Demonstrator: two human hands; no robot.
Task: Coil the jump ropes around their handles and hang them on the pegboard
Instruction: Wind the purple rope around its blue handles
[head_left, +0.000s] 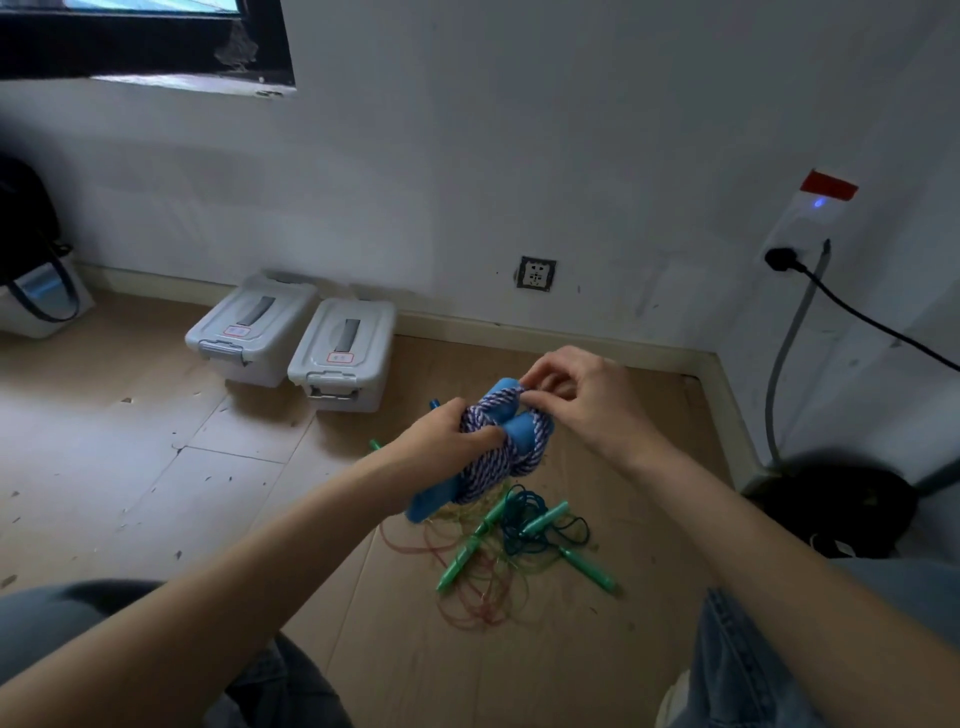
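Observation:
A blue-and-white braided jump rope (491, 457) is wound around its two blue handles (519, 431), held up over the floor. My left hand (449, 434) grips the bundle around its middle from the left. At the bundle's upper end, my right hand (574, 392) pinches a strand of the rope with thumb and fingertips. Below lies a tangled pile of thin jump ropes (498, 566) in red, yellow and dark teal with several green handles (460, 564). No pegboard is in view.
Two grey lidded plastic boxes (291, 338) stand against the white wall. A wall socket (536, 273) sits low on the wall, and a black cable (872, 322) runs from a plug at the right. A dark bag (831, 514) lies at right; my knees frame the bottom.

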